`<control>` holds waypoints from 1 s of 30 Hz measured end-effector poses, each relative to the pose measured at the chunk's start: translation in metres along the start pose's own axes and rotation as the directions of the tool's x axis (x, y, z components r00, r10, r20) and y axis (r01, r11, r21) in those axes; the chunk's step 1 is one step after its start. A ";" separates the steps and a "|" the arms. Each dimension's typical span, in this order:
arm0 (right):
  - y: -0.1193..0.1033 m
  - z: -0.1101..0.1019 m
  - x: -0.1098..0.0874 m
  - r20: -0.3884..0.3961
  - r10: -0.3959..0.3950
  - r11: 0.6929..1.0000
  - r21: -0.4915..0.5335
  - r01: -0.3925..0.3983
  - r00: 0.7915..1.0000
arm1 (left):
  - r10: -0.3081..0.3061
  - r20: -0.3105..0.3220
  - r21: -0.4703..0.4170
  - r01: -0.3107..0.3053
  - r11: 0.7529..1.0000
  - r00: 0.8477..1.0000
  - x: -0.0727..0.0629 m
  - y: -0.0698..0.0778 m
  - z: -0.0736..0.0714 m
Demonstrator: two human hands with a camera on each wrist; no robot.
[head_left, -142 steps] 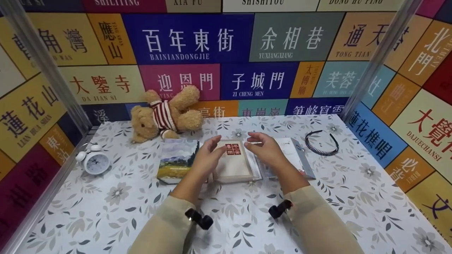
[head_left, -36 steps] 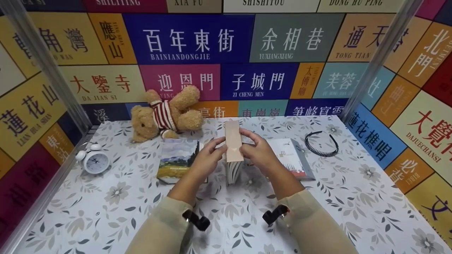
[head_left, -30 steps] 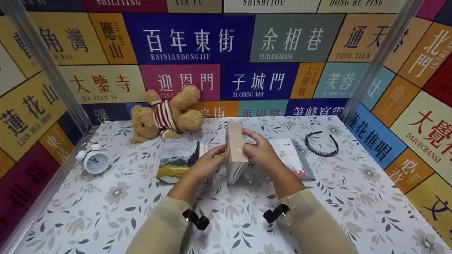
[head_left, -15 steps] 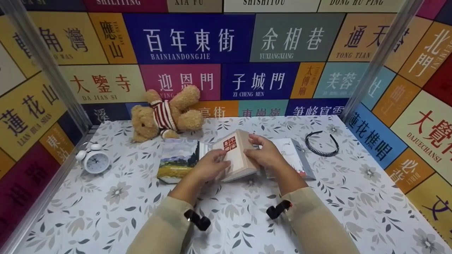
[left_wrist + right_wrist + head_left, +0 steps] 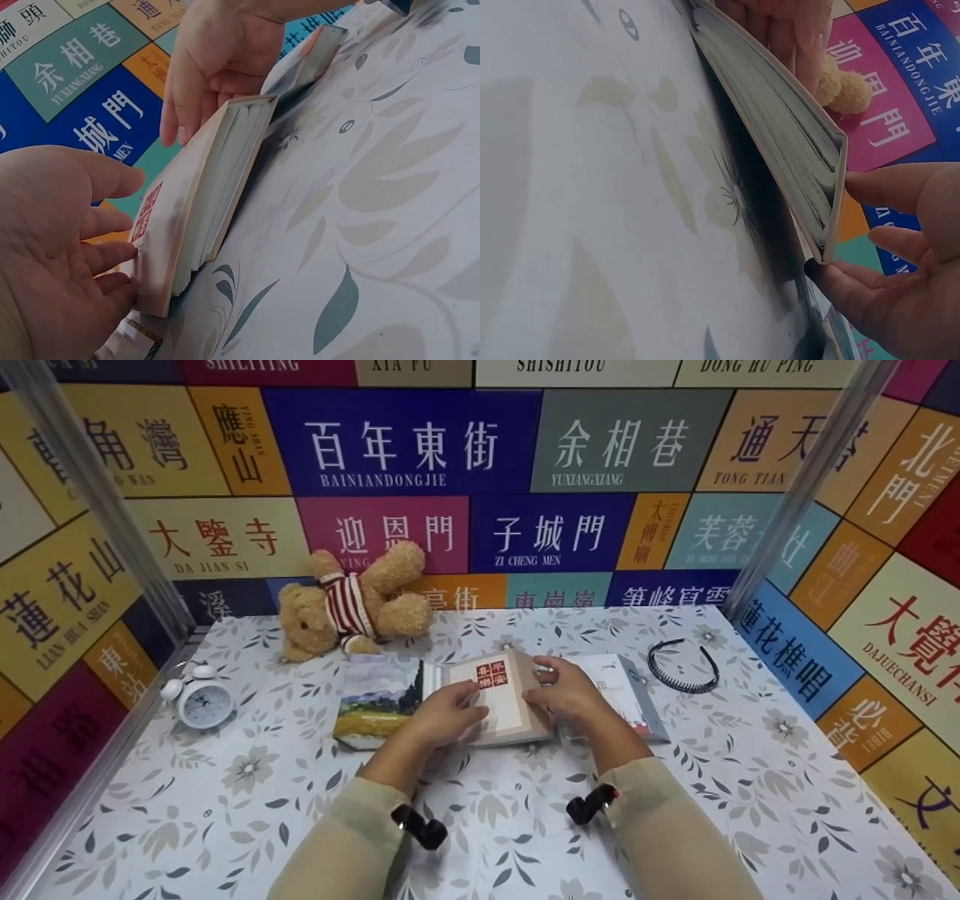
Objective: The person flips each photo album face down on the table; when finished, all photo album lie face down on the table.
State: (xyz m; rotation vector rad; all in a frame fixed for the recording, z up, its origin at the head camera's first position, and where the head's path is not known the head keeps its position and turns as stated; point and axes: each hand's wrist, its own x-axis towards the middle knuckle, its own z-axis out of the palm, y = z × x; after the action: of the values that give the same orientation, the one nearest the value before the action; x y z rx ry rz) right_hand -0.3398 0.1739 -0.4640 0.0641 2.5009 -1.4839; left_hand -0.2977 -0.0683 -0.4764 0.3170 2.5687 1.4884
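Note:
A thick beige hardcover book (image 5: 510, 709) with red square characters on its cover lies closed at the table's middle, spine to the right. Its spine side is raised, with a dark gap beneath it in the right wrist view. My right hand (image 5: 568, 690) pinches the spine, one digit on its upper edge and a fingertip (image 5: 821, 271) at the lower edge. At the opposite side my left hand (image 5: 444, 714) has relaxed fingers (image 5: 105, 256) touching the cover's edge. Page edges of the book (image 5: 225, 176) show in the left wrist view.
A landscape-cover book (image 5: 377, 701) lies left of the hands, and a white-and-grey book (image 5: 619, 694) lies right. Farther out are a white alarm clock (image 5: 201, 701), a teddy bear (image 5: 349, 607) against the back wall and a black headband (image 5: 679, 684). Patterned cloth (image 5: 495, 825) covers the table.
The book, standing spine up between both hands about a second ago, has tipped down leftward, cover up, its spine side lowering further. Both hands moved down with it, the right slightly to the right.

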 end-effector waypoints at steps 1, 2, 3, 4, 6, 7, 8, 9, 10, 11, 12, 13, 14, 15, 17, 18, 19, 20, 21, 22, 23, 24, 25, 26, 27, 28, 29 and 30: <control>0.000 0.000 0.000 -0.002 -0.004 1.000 -0.015 0.004 1.000 | -0.009 0.003 -0.001 0.009 1.000 1.000 0.000 0.000 0.000; 0.000 0.001 0.000 -0.004 -0.010 1.000 -0.026 0.010 1.000 | -0.017 0.004 0.001 0.017 1.000 1.000 0.000 0.000 0.000; -0.001 0.002 0.000 -0.006 -0.012 0.999 -0.039 0.012 1.000 | -0.026 0.003 0.001 0.026 1.000 1.000 0.001 -0.001 0.000; -0.001 0.003 0.000 -0.006 -0.011 0.999 -0.051 0.011 1.000 | -0.033 0.002 0.002 0.033 0.999 0.999 0.001 -0.001 0.000; -0.003 0.006 -0.001 -0.001 -0.012 0.998 -0.065 0.012 1.000 | -0.043 0.000 -0.009 0.043 0.999 0.999 0.001 -0.001 0.000; -0.003 0.007 -0.002 0.001 -0.012 0.998 -0.065 0.012 1.000 | -0.048 -0.001 -0.021 0.048 0.999 0.999 0.001 -0.001 0.000; -0.004 0.009 -0.002 0.001 -0.015 0.998 -0.067 0.015 1.000 | -0.051 -0.004 -0.038 0.051 0.998 0.999 0.001 -0.002 0.000; -0.004 0.010 -0.003 0.000 -0.018 0.998 -0.065 0.018 1.000 | -0.052 -0.008 -0.056 0.052 0.997 0.999 0.001 -0.002 0.000; -0.005 0.011 -0.004 -0.003 -0.025 0.998 -0.060 0.025 1.000 | -0.054 -0.014 -0.079 0.053 0.995 0.998 0.002 -0.002 0.000; -0.005 0.012 -0.004 -0.010 -0.040 0.998 -0.053 0.040 0.999 | -0.055 -0.024 -0.103 0.052 0.993 0.998 0.002 -0.002 0.000; -0.006 0.013 -0.005 -0.021 -0.056 0.998 -0.043 0.055 0.998 | -0.056 -0.034 -0.129 0.051 0.990 0.998 0.002 -0.002 0.000; -0.007 0.014 -0.006 -0.033 -0.078 0.996 -0.037 0.077 0.996 | -0.059 -0.051 -0.145 0.051 0.988 0.997 0.003 -0.002 -0.001; -0.008 0.014 -0.007 -0.048 -0.098 0.995 -0.028 0.097 0.994 | -0.059 -0.071 -0.159 0.047 0.986 0.996 0.003 -0.001 -0.002; -0.009 0.015 -0.008 -0.062 -0.117 0.993 -0.013 0.117 0.991 | -0.053 -0.095 -0.172 0.036 0.984 0.994 0.004 -0.001 -0.003; -0.014 0.018 -0.010 -0.088 -0.161 0.987 0.011 0.162 0.983 | -0.049 -0.148 -0.196 0.019 0.980 0.988 0.004 0.001 -0.007; -0.017 0.020 -0.012 -0.098 -0.179 0.983 0.024 0.182 0.979 | -0.047 -0.175 -0.206 0.011 0.978 0.983 0.004 0.003 -0.010; -0.020 0.022 -0.014 -0.104 -0.196 0.979 0.039 0.201 0.975 | -0.042 -0.203 -0.214 -0.003 0.977 0.978 0.004 0.004 -0.012; -0.023 0.025 -0.016 -0.105 -0.207 0.975 0.061 0.214 0.973 | -0.038 -0.229 -0.224 -0.015 0.974 0.973 0.004 0.006 -0.015; -0.026 0.029 -0.018 -0.101 -0.224 0.969 0.082 0.233 0.969 | -0.033 -0.251 -0.238 -0.029 0.971 0.967 0.003 0.008 -0.019; -0.029 0.032 -0.019 -0.096 -0.238 0.964 0.102 0.247 0.967 | -0.031 -0.269 -0.251 -0.039 0.967 0.963 0.002 0.009 -0.022; -0.032 0.037 -0.021 -0.089 -0.253 0.958 0.113 0.262 0.963 | -0.028 -0.288 -0.262 -0.051 0.964 0.957 0.002 0.010 -0.026; -0.035 0.041 -0.022 -0.082 -0.270 0.953 0.122 0.278 0.959 | -0.023 -0.303 -0.273 -0.064 0.960 0.953 0.001 0.010 -0.030; -0.038 0.046 -0.023 -0.075 -0.290 0.946 0.125 0.298 0.954 | -0.017 -0.317 -0.278 -0.076 0.957 0.948 -0.001 0.009 -0.035; -0.041 0.051 -0.023 -0.065 -0.312 0.940 0.122 0.318 0.948 | -0.018 -0.329 -0.282 -0.080 0.956 0.944 -0.002 0.008 -0.040; -0.044 0.055 -0.023 -0.056 -0.337 0.933 0.116 0.341 0.940 | -0.019 -0.341 -0.281 -0.082 0.956 0.940 -0.004 0.006 -0.046; -0.048 0.060 -0.024 -0.047 -0.359 0.926 0.104 0.362 0.932 | -0.021 -0.353 -0.279 -0.084 0.957 0.935 -0.006 0.004 -0.052; -0.051 0.065 -0.023 -0.034 -0.378 0.920 0.097 0.379 0.925 | -0.025 -0.364 -0.278 -0.083 0.957 0.931 -0.008 0.001 -0.059; -0.054 0.070 -0.023 -0.017 -0.390 0.916 0.098 0.390 0.921 | -0.029 -0.374 -0.277 -0.082 0.957 0.927 -0.010 -0.002 -0.066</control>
State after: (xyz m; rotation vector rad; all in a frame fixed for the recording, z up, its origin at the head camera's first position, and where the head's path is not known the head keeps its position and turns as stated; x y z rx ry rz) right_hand -0.3138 0.0887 -0.4451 -0.4479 2.5387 -1.7501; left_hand -0.3035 -0.1272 -0.4455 0.0277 2.5613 2.0803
